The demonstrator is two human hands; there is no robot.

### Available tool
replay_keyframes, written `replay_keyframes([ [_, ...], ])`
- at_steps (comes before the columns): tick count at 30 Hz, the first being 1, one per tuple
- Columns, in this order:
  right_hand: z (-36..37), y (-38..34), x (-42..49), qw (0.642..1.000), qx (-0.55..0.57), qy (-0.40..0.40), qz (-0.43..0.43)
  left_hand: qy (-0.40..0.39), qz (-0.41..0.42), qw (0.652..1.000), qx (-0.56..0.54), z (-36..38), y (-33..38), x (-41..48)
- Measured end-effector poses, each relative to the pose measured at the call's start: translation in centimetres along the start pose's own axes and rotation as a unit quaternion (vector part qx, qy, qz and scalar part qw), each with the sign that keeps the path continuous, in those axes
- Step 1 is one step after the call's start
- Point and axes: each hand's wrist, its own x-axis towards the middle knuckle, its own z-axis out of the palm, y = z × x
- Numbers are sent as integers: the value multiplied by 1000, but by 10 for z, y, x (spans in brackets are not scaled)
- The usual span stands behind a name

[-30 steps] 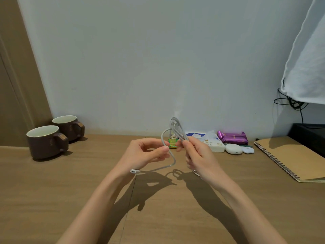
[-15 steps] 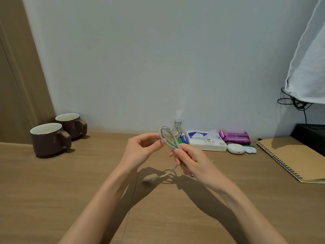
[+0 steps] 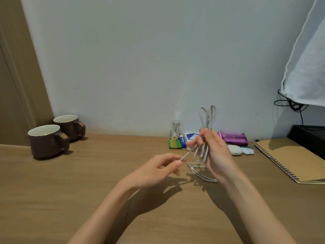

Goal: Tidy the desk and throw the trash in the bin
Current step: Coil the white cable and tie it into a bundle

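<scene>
**Cable (image 3: 209, 117) coil lifted higher and to the right since a second ago, with one strand now drawn out to the left**

Wooden desk (image 3: 88, 182) fills the lower view, set against a pale wall. A notebook (image 3: 288, 155) lies at the right. Two brown mugs (image 3: 47, 140) stand together at the far left. My right hand (image 3: 216, 152) is closed round the folded loops and holds them upright, I judge so they keep their shape. My left hand (image 3: 158, 169) pinches one strand near its end between thumb and forefinger and pulls it taut, probably to wrap the bundle. Another length trails on the desk under my right wrist. Along the wall behind are purple packets (image 3: 233, 138), a white case (image 3: 234, 149), batteries (image 3: 175, 144) and a small bottle (image 3: 175, 130). No bin is in view.
</scene>
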Motion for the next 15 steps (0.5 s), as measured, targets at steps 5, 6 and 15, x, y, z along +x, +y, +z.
replay_keyframes([
  [5,-4,-2,2,999,43,23,5,14,3,1000,-4,-3,2,0],
  [6,-4,0,2,1000,16,17,4,28,2,1000,-4,-2,1,0],
  [15,-1,18,-6,912,-397,-97,-17,199,56,978,-17,-2,-8,6],
])
